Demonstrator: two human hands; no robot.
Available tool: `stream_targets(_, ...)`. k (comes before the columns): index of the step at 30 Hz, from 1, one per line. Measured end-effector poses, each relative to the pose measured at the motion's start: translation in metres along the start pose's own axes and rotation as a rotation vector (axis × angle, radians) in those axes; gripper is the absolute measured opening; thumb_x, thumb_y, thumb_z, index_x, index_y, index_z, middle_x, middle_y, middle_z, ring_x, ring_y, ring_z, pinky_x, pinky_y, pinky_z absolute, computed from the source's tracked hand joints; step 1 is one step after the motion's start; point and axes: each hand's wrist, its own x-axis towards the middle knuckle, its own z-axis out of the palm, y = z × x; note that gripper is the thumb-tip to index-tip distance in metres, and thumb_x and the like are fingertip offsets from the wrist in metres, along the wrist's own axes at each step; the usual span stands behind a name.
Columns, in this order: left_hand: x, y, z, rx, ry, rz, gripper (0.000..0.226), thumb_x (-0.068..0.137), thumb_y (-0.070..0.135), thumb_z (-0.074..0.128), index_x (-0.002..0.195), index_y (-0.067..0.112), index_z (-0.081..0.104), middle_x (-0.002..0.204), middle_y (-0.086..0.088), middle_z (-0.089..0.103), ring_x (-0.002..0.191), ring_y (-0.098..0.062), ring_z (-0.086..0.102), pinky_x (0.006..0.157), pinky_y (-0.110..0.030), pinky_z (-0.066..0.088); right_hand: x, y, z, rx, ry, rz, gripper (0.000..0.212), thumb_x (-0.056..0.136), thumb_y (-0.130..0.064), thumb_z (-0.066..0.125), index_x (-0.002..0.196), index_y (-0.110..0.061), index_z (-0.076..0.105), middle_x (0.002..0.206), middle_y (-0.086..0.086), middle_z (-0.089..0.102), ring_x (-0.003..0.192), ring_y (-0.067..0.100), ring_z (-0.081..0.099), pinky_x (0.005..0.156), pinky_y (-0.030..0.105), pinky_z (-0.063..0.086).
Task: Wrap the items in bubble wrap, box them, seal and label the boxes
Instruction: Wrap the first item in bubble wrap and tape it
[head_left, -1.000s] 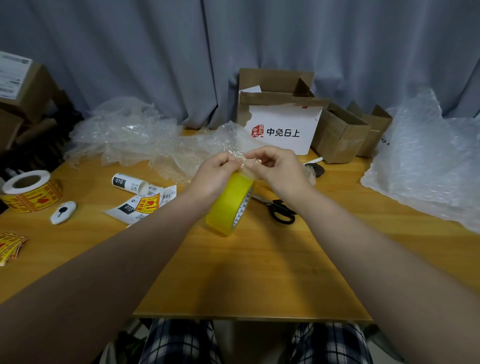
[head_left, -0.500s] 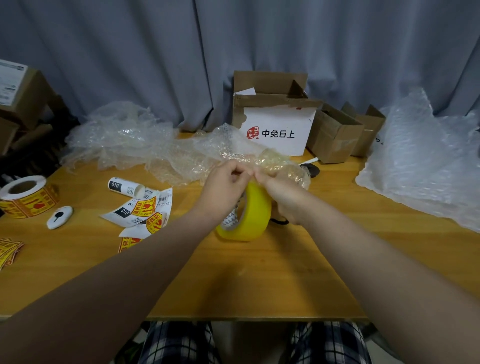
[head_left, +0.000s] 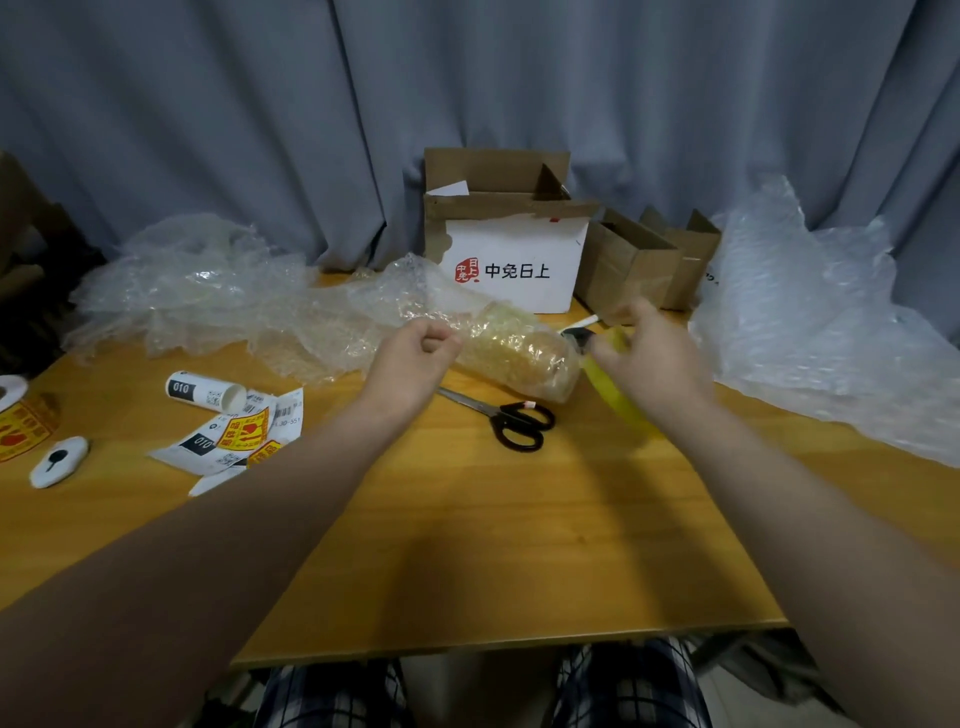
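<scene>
My right hand (head_left: 652, 364) grips a yellow tape roll (head_left: 621, 402) just above the table, right of centre. My left hand (head_left: 418, 358) is curled, thumb against fingers, and seems to pinch the tape's free end; the clear strip itself is hard to see. Between and just behind the two hands lies a bubble-wrapped item (head_left: 519, 356) on its side. A white printed box (head_left: 519, 270) with open brown flaps stands behind it. Two small open brown boxes (head_left: 631, 265) stand to that box's right.
Black scissors (head_left: 519, 426) lie on the wooden table (head_left: 493, 545) in front of the wrapped item. Loose bubble wrap is piled at the back left (head_left: 197, 291) and at the right (head_left: 810, 322). Labels (head_left: 234, 436), a white tube (head_left: 205, 392), a sticker roll (head_left: 21, 421) and a small white cutter (head_left: 57, 461) lie on the left.
My hands were together picking at the roll; now they have parted. The right hand has carried the roll to the right, and the left hand has stayed near the middle.
</scene>
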Motion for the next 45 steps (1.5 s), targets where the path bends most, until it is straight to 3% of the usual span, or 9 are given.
stream_targets(5, 0.002, -0.012, 0.020, 0.166, -0.188, 0.013, 0.008, 0.094, 0.021, 0.056, 0.098, 0.018, 0.062, 0.095, 0.010, 0.059, 0.101, -0.013, 0.055, 0.087, -0.024, 0.041, -0.002, 0.040, 0.028, -0.444, -0.185, 0.042, 0.037, 0.098, -0.041, 0.043, 0.126, -0.016, 0.040, 0.089, 0.010, 0.061, 0.080, 0.031, 0.057, 0.055, 0.030, 0.039)
stream_targets(9, 0.005, -0.029, 0.024, 0.511, -0.415, 0.138, 0.034, 0.095, 0.036, 0.051, 0.126, 0.024, 0.057, 0.130, 0.002, 0.053, 0.122, -0.018, 0.045, 0.104, -0.034, 0.034, 0.007, 0.024, 0.038, -0.573, -0.086, -0.094, 0.052, 0.095, -0.055, 0.040, 0.128, -0.016, 0.046, 0.122, 0.015, 0.048, 0.115, 0.033, 0.043, 0.092, 0.041, 0.036)
stream_targets(15, 0.005, -0.048, 0.021, 0.672, -0.567, 0.208, 0.039, 0.094, 0.048, 0.047, 0.130, 0.038, 0.052, 0.132, 0.011, 0.049, 0.127, -0.016, 0.034, 0.108, -0.044, 0.027, 0.037, -0.024, 0.042, 0.376, -0.382, 0.153, 0.038, 0.100, -0.026, 0.032, 0.132, -0.010, 0.045, 0.133, 0.014, 0.047, 0.102, 0.027, 0.049, 0.094, 0.043, 0.046)
stream_targets(18, 0.004, -0.049, 0.015, 0.577, -0.586, 0.215, 0.032, 0.094, 0.043, 0.050, 0.123, 0.033, 0.060, 0.121, 0.011, 0.055, 0.118, -0.011, 0.042, 0.104, -0.036, 0.034, 0.045, -0.044, 0.051, 0.251, -0.405, 0.172, 0.053, 0.095, -0.049, 0.035, 0.136, -0.016, 0.039, 0.140, 0.012, 0.042, 0.121, 0.033, 0.043, 0.095, 0.044, 0.042)
stream_targets(22, 0.007, -0.043, 0.002, 0.391, -0.445, 0.094, 0.025, 0.096, 0.032, 0.051, 0.116, 0.022, 0.063, 0.113, 0.002, 0.056, 0.106, -0.012, 0.051, 0.091, -0.025, 0.041, 0.047, -0.058, 0.074, -0.192, -0.500, 0.059, 0.111, 0.069, -0.071, 0.066, 0.151, -0.024, 0.009, 0.151, 0.011, 0.027, 0.137, 0.037, 0.028, 0.103, 0.048, 0.038)
stream_targets(28, 0.013, -0.043, -0.020, 0.277, -0.246, -0.030, 0.038, 0.097, 0.031, 0.050, 0.130, 0.013, 0.053, 0.129, 0.000, 0.055, 0.104, -0.005, 0.048, 0.087, -0.020, 0.037, 0.056, -0.035, 0.091, 0.030, -0.394, 0.044, 0.078, 0.065, -0.041, 0.083, 0.124, -0.014, 0.041, 0.120, 0.007, 0.054, 0.105, 0.027, 0.057, 0.079, 0.036, 0.051)
stream_targets(34, 0.023, -0.009, -0.029, -0.262, 0.065, 0.053, 0.062, 0.086, 0.051, 0.051, 0.140, 0.025, 0.032, 0.135, 0.006, 0.044, 0.119, -0.013, 0.051, 0.101, -0.035, 0.044, 0.047, -0.017, 0.082, 0.465, -0.261, -0.094, 0.088, 0.060, -0.034, 0.088, 0.130, -0.022, 0.036, 0.118, -0.001, 0.052, 0.105, 0.016, 0.056, 0.086, 0.033, 0.053)
stream_targets(39, 0.016, 0.033, -0.007, -0.132, -0.104, 0.235, 0.017, 0.100, 0.039, 0.031, 0.110, 0.041, 0.045, 0.102, 0.026, 0.049, 0.091, 0.026, 0.046, 0.078, 0.004, 0.034, 0.034, -0.018, 0.087, 0.575, -0.203, -0.186, 0.090, 0.057, -0.025, 0.088, 0.128, -0.034, 0.032, 0.120, -0.004, 0.049, 0.113, 0.016, 0.052, 0.091, 0.043, 0.051)
stream_targets(45, 0.029, 0.043, 0.006, 0.081, -0.179, 0.043, 0.039, 0.081, 0.045, 0.035, 0.049, 0.024, 0.042, 0.056, 0.005, 0.038, 0.069, -0.030, 0.042, 0.076, -0.042, 0.031, 0.018, -0.026, 0.087, 0.613, 0.015, -0.236, 0.087, 0.056, -0.021, 0.088, 0.128, -0.028, 0.039, 0.120, -0.008, 0.045, 0.115, 0.013, 0.048, 0.093, 0.042, 0.049)
